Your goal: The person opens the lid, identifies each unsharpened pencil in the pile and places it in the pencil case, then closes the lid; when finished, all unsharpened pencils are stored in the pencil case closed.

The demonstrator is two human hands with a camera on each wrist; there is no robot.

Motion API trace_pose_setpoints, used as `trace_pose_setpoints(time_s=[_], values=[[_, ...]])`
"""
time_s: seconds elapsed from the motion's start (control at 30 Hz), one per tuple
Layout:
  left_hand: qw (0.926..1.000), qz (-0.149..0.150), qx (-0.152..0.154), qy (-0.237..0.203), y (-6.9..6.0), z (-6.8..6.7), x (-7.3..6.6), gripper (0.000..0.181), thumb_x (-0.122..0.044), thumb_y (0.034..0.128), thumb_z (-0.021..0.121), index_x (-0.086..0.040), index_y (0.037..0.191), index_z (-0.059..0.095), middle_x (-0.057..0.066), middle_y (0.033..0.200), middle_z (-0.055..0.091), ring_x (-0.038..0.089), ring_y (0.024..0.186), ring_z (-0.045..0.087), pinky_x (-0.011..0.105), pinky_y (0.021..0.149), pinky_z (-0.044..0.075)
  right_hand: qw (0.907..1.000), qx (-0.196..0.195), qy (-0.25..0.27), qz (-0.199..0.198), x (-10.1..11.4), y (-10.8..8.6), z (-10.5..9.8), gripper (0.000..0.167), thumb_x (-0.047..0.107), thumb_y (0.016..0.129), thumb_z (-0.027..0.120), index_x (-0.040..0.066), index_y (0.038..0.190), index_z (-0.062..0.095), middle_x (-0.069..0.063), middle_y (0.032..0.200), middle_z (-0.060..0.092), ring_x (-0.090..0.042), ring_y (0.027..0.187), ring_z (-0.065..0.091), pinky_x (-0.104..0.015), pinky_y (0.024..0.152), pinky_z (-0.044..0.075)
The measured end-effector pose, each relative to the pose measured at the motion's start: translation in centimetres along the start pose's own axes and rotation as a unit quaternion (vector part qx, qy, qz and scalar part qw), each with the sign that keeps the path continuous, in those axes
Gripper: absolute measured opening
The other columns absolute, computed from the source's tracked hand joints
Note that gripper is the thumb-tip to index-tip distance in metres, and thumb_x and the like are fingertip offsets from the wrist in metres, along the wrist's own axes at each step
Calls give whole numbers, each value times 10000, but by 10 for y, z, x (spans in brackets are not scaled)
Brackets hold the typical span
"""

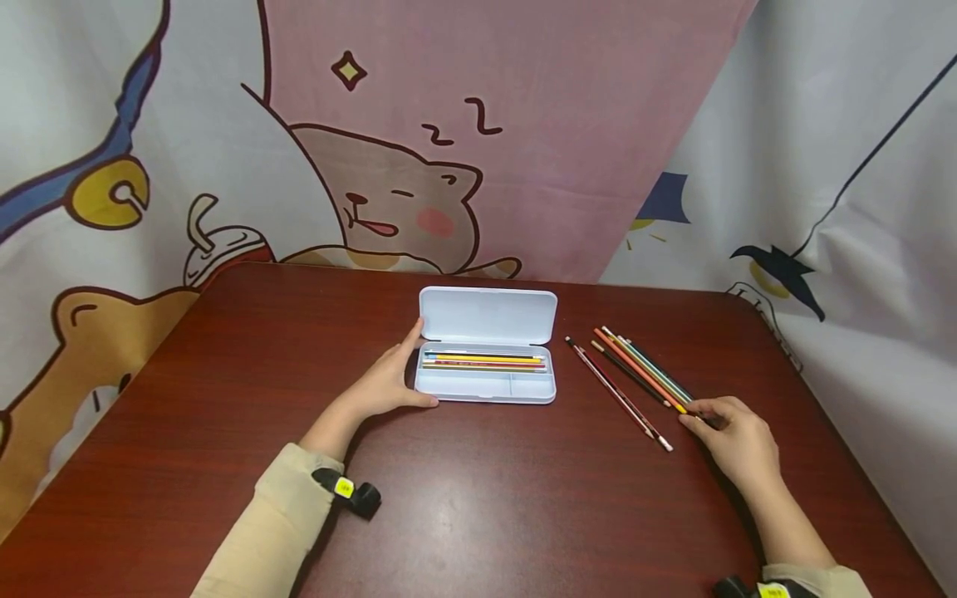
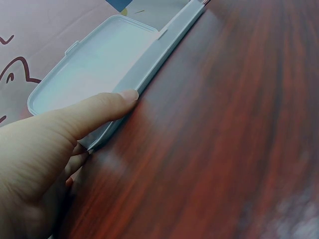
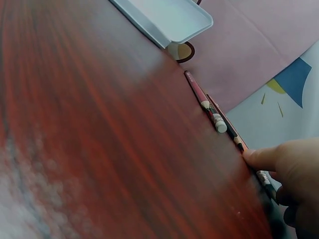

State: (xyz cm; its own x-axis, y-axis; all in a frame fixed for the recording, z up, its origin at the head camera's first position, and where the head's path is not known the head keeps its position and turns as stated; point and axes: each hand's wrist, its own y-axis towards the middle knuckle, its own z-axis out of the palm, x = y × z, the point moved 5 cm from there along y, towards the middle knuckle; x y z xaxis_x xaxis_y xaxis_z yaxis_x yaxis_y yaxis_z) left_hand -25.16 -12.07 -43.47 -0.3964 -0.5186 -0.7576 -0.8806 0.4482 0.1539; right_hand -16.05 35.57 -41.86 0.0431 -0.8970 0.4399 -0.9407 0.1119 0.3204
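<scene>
A white pencil case [image 1: 533,389] lies with its lid [image 1: 488,316] raised at the back. Several pencils [image 1: 486,360] lie side by side in its rear compartment. My left hand [image 1: 384,380] holds the case's left end, the thumb along the front edge and the fingers at the left side; in the left wrist view that thumb [image 2: 102,112] presses the rim. Right of the case, several coloured pencils [image 1: 643,365] lie in a loose slanting bundle. My right hand [image 1: 736,436] pinches at the near end of this bundle between thumb and forefinger; the fingers partly hide which pencil is held.
Two dark red pencils [image 1: 620,394], one with a white eraser end, lie slanting between case and bundle. The reddish-brown wooden table [image 1: 478,498] carries everything. A printed cartoon curtain [image 1: 568,149] hangs behind its back edge and along the right side.
</scene>
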Motion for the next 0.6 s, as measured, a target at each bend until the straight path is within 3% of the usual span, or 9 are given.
trace_pose_setpoints(time_s=[0.27, 0.6], values=[[10000, 15, -8, 2, 0, 0, 0, 1315, -234, 606, 925, -136, 1550, 15, 160, 1392, 460, 296, 1280, 397, 498, 1068, 245, 9998, 103, -141, 81, 0, 1, 2, 170, 276, 838, 752, 126, 917, 739, -69, 947, 635, -238, 789, 569, -351, 554, 378], [10000, -33, -2, -1, 0, -1, -1, 1313, -234, 613, 921, -145, 1550, 4, 149, 1400, 454, 283, 1288, 386, 489, 1073, 236, 9995, -81, -273, 107, 3, 0, 4, 170, 218, 871, 717, 61, 934, 727, -83, 898, 634, -251, 748, 580, -363, 535, 377]])
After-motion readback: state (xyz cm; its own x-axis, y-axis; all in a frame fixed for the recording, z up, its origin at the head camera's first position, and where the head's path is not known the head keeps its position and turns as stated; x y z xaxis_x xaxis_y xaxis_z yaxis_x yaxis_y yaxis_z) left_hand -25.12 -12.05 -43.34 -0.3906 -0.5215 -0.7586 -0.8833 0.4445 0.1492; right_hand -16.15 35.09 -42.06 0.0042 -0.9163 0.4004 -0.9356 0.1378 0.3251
